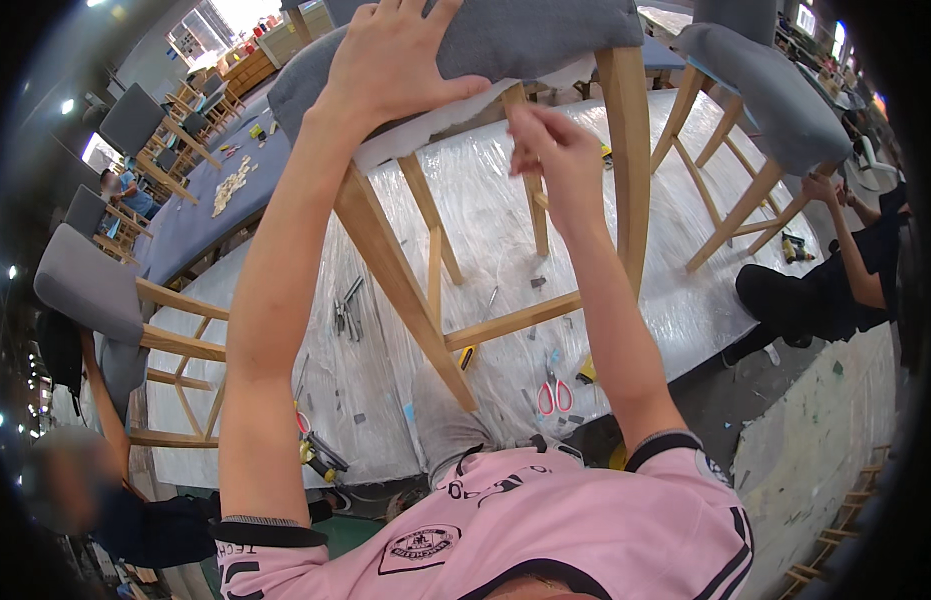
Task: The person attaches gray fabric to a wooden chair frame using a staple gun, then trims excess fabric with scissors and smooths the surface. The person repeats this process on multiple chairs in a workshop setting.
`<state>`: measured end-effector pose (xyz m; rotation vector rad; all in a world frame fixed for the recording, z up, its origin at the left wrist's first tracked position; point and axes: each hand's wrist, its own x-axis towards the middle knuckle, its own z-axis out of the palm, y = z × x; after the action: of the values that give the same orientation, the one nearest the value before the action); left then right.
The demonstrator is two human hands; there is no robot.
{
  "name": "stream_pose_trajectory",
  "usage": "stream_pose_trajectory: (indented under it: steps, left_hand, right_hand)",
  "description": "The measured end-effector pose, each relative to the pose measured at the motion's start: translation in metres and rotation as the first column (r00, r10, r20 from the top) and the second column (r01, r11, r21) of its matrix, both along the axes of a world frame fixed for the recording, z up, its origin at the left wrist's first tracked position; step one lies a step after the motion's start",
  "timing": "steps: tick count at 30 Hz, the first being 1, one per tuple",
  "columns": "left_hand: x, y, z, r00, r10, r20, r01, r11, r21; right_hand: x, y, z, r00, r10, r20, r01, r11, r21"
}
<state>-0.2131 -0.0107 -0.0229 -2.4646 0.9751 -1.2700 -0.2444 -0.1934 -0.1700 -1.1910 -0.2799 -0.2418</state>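
Observation:
A chair with a grey padded seat and pale wooden legs is in front of me, above a plastic-covered table. My left hand lies spread on the grey fabric, thumb stretched toward the seat's lower edge. Below that edge hangs a strip of white lining cloth. My right hand is raised just under the seat, between the legs, its fingers curled together in a pinch. Whatever the pinch holds, if anything, is too small to make out.
Red-handled scissors, a yellow cutter and metal hand tools lie on the plastic. To the right, another person's hands touch a second grey chair. Another chair and a person are at the left.

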Motion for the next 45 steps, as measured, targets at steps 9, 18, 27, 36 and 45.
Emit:
stream_pose_trajectory:
  steps: [9,18,27,36,45]
  left_hand:
    - [-0.005,0.003,-0.020,0.991,-0.045,0.123,0.045,0.999,0.005]
    - [-0.014,-0.006,-0.014,0.998,-0.027,0.050,0.028,0.999,-0.031]
    - [0.050,0.002,0.055,0.893,-0.021,-0.450,-0.086,0.973,-0.215]
    - [0.170,-0.108,0.045,0.862,0.097,-0.498,-0.152,0.986,-0.071]
    - [0.191,-0.101,0.032,0.929,0.196,-0.314,-0.198,0.980,0.025]
  right_hand:
    - [0.025,0.018,0.012,0.988,0.140,-0.068,-0.104,0.918,0.383]
    - [-0.009,-0.010,-0.011,0.953,0.281,-0.108,-0.224,0.902,0.370]
    - [-0.235,-0.152,-0.337,0.370,0.411,-0.833,-0.747,0.665,-0.003]
    - [-0.359,-0.297,-0.561,0.074,-0.276,-0.958,0.766,0.631,-0.122]
    - [-0.205,-0.223,-0.639,-0.058,-0.162,-0.985,0.904,0.411,-0.121]
